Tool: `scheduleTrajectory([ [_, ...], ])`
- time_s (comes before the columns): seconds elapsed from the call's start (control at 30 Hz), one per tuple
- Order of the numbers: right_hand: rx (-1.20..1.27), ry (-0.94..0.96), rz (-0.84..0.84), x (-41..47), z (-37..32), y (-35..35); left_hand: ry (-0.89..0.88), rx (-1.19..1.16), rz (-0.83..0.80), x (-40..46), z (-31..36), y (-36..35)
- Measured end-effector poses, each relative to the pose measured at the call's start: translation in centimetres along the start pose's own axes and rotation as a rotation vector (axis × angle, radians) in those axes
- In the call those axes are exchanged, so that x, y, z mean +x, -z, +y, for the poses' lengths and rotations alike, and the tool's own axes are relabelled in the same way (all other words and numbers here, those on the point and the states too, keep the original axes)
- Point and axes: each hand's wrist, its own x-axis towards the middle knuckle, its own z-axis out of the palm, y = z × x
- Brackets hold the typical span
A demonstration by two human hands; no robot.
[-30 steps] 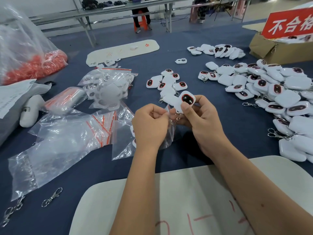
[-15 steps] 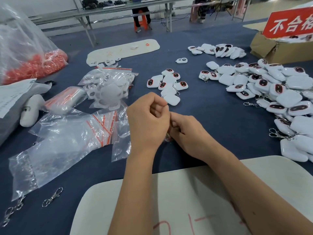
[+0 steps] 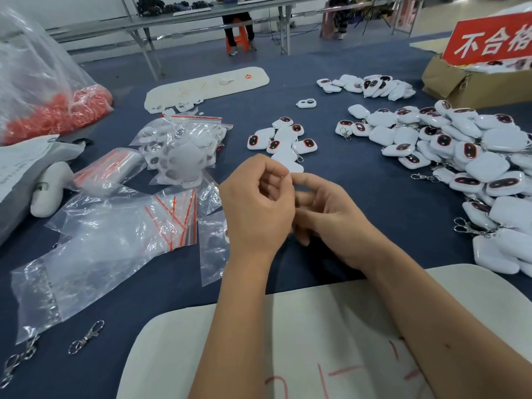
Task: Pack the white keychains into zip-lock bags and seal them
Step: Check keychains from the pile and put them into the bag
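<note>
My left hand [image 3: 259,211] and my right hand [image 3: 331,220] meet above the blue table [image 3: 359,203]. The left hand's fingers are curled and pinch the top of a small zip-lock bag, which is almost wholly hidden behind the hand. My right hand's index finger and thumb reach in to the same spot and pinch it too. A small group of white keychains [image 3: 285,139] with dark red-rimmed faces lies just beyond the hands. A big pile of keychains [image 3: 475,156] fills the right side. Empty zip-lock bags [image 3: 123,226] lie at the left.
Filled bags [image 3: 184,145] sit behind the empty ones. A large clear sack of red pieces [image 3: 43,110] stands far left. At the back right is a cardboard box [image 3: 466,84] with a red sign [image 3: 489,38]. Metal clasps [image 3: 86,336] lie front left, a white board [image 3: 316,341] in front.
A second ago my right hand held a keychain at the bag's mouth. It has since gone out of sight, and both hands have closed together at the bag's top.
</note>
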Motion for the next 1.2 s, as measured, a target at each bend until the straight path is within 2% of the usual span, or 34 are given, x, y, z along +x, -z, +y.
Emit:
scheduleTrajectory([
  [0.17, -0.235, -0.003, 0.070, 0.0, 0.5, -0.6, -0.004, -0.041, 0.014, 0.0, 0.1, 0.1],
  [0.27, -0.373, 0.060, 0.031, -0.2, 0.7, -0.9, -0.009, -0.057, 0.002, -0.2, 0.5, -0.1],
  [0.4, -0.358, 0.075, -0.009, -0.2, 0.6, -1.1, -0.010, -0.090, 0.058, 0.0, 0.5, -0.1],
  [0.63, -0.364, 0.166, 0.246, 0.0, 0.9, -0.9, 0.071, -0.178, 0.028, -0.3, 0.2, -0.7],
  [0.73, -0.475, 0.254, 0.628, 0.0, 0.7, -0.3, 0.175, -0.236, 0.003, -0.6, 0.0, -2.0],
  [0.8, -0.489, 0.218, 0.846, 0.1, 0.4, 0.6, 0.251, -0.224, -0.060, -1.1, -0.2, -3.1],
  [0.9, -0.719, 0.078, 0.944, 0.3, 0.3, 2.5, 0.211, -0.076, -0.295, -2.2, -0.8, -4.3],
  [0.97, -1.008, -0.015, 0.941, 0.5, 0.3, 4.1, 0.183, -0.006, -0.367, -2.5, -1.2, -4.6],
  [1.03, -1.203, -0.124, 0.926, 0.7, 0.2, 5.6, 0.203, 0.004, -0.358, -2.5, -1.4, -4.7],
  [1.1, -1.344, -0.221, 0.889, 1.2, 0.0, 7.0, 0.254, -0.013, -0.349, -2.3, -1.5, -4.7],
  [1.2, -1.438, -0.338, 0.733, 2.3, -0.2, 9.0, 0.260, 0.000, -0.365, -2.3, -1.6, -4.7],
])
